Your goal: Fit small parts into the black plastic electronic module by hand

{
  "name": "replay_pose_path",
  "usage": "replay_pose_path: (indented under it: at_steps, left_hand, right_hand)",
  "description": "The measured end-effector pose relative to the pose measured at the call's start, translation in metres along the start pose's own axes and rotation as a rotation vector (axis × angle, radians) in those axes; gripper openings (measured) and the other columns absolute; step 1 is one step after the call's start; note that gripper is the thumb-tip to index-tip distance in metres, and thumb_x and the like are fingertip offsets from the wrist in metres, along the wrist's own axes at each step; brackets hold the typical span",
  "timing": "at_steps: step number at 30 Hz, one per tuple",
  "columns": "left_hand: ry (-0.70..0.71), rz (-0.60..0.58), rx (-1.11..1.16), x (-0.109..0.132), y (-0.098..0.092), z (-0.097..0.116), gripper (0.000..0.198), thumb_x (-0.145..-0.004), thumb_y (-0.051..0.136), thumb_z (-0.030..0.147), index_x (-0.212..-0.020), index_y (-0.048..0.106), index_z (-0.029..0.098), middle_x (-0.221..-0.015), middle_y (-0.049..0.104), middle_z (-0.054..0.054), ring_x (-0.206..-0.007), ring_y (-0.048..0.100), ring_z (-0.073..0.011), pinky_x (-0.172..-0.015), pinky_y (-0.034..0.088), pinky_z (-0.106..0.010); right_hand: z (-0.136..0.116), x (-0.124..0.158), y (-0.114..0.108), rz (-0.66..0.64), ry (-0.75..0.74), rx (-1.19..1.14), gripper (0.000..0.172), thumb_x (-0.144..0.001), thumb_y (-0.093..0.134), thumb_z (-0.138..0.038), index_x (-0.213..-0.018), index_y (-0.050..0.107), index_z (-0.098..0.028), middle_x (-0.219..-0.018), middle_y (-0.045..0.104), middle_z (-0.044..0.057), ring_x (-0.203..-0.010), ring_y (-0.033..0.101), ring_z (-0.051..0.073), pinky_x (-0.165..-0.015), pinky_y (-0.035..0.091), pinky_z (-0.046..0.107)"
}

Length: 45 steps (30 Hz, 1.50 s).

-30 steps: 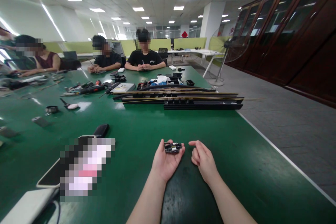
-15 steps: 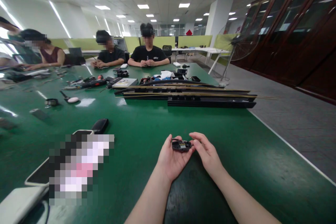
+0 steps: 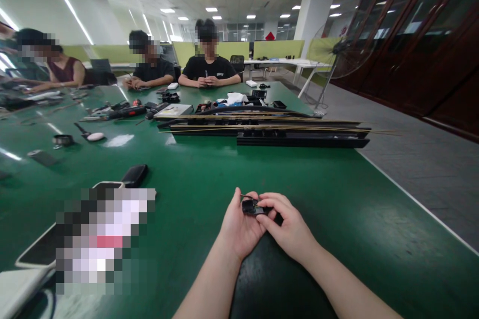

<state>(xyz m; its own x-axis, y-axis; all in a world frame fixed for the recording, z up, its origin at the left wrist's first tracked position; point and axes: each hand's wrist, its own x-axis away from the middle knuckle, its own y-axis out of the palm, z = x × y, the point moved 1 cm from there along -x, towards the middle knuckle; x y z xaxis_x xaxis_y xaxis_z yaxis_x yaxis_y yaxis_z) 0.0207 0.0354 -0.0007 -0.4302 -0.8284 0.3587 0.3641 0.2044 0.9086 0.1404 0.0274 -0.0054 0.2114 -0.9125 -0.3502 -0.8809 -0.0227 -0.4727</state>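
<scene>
A small black device (image 3: 248,207) with an open housing lies across the palm and fingers of my left hand (image 3: 239,234), palm up with the thumb raised along its left side. My right hand (image 3: 290,223) reaches over it from the right. Its thumb and fingertips close on the right part of the device, hiding that part. Pale bits show inside the housing, too small to make out. Both hands are just above the green table (image 3: 194,199), near its front edge.
A pixelated screen (image 3: 105,234) and a black pouch-like object (image 3: 135,176) lie at left. Long black rails (image 3: 303,142) with thin yellowish rods (image 3: 333,129) stretch across ahead. Tools (image 3: 123,111) lie farther back. People sit across the table; a fan (image 3: 337,50) stands right.
My right hand has moved left and its thumb and fingers have closed on the device, covering its right part. The camera view has shifted slightly.
</scene>
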Motion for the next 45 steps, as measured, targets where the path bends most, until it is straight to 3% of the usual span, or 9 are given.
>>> replay_pose_path:
  at_steps: [8, 15, 21, 27, 34, 45]
  left_hand:
    - [0.008, 0.029, -0.012, 0.000, 0.002, -0.001, 0.044, -0.085, 0.030, 0.047, -0.066, 0.052, 0.014, -0.078, 0.057, -0.008, -0.075, 0.058, -0.0177, -0.077, 0.047, -0.038]
    - [-0.002, 0.049, 0.020, 0.002, 0.003, 0.000, 0.043, -0.083, 0.035, 0.048, -0.067, 0.053, 0.013, -0.081, 0.058, -0.012, -0.086, 0.058, -0.0213, -0.074, 0.048, -0.032]
    - [-0.001, 0.099, 0.039, 0.002, 0.004, 0.000, 0.035, -0.083, 0.040, 0.042, -0.070, 0.053, 0.013, -0.078, 0.058, -0.009, -0.080, 0.059, -0.0193, -0.074, 0.050, -0.033]
    - [-0.041, 0.081, 0.043, 0.001, 0.002, 0.000, 0.034, -0.081, 0.042, 0.045, -0.078, 0.053, 0.014, -0.093, 0.058, -0.015, -0.092, 0.059, -0.0257, -0.073, 0.050, -0.035]
    - [-0.052, 0.094, 0.059, 0.001, 0.001, -0.001, 0.035, -0.079, 0.044, 0.047, -0.084, 0.052, 0.013, -0.102, 0.055, -0.020, -0.103, 0.054, -0.0321, -0.075, 0.050, -0.037]
    - [-0.076, 0.115, 0.024, 0.001, 0.000, -0.001, 0.036, -0.077, 0.046, 0.050, -0.084, 0.052, 0.015, -0.097, 0.057, -0.018, -0.095, 0.058, -0.0298, -0.069, 0.050, -0.033]
  right_hand:
    - [0.003, -0.004, -0.001, 0.079, 0.139, -0.205, 0.013, -0.070, 0.060, -0.023, -0.084, 0.062, -0.021, -0.097, 0.061, 0.005, -0.096, 0.056, 0.020, -0.090, 0.040, 0.038]
    - [0.013, -0.005, -0.002, 0.118, 0.304, -0.411, 0.024, -0.068, 0.064, -0.033, -0.088, 0.062, -0.020, -0.085, 0.064, 0.003, -0.081, 0.059, 0.019, -0.081, 0.045, 0.035]
    - [0.010, -0.007, -0.004, 0.212, 0.342, -0.560, 0.026, -0.062, 0.070, -0.037, -0.081, 0.062, -0.021, -0.079, 0.066, 0.001, -0.077, 0.059, 0.017, -0.077, 0.046, 0.032]
    - [0.010, -0.007, -0.006, 0.281, 0.368, -0.684, 0.024, -0.064, 0.070, -0.034, -0.081, 0.060, -0.021, -0.076, 0.065, 0.001, -0.071, 0.060, 0.014, -0.070, 0.047, 0.028]
    - [0.015, -0.009, -0.007, 0.411, 0.441, -0.824, 0.030, -0.063, 0.071, -0.034, -0.088, 0.061, -0.021, -0.082, 0.065, 0.000, -0.081, 0.059, 0.015, -0.080, 0.044, 0.030]
    - [0.010, -0.014, -0.012, 0.556, 0.530, -1.064, 0.024, -0.060, 0.072, -0.030, -0.080, 0.065, -0.021, -0.073, 0.064, -0.002, -0.072, 0.059, 0.010, -0.071, 0.047, 0.022]
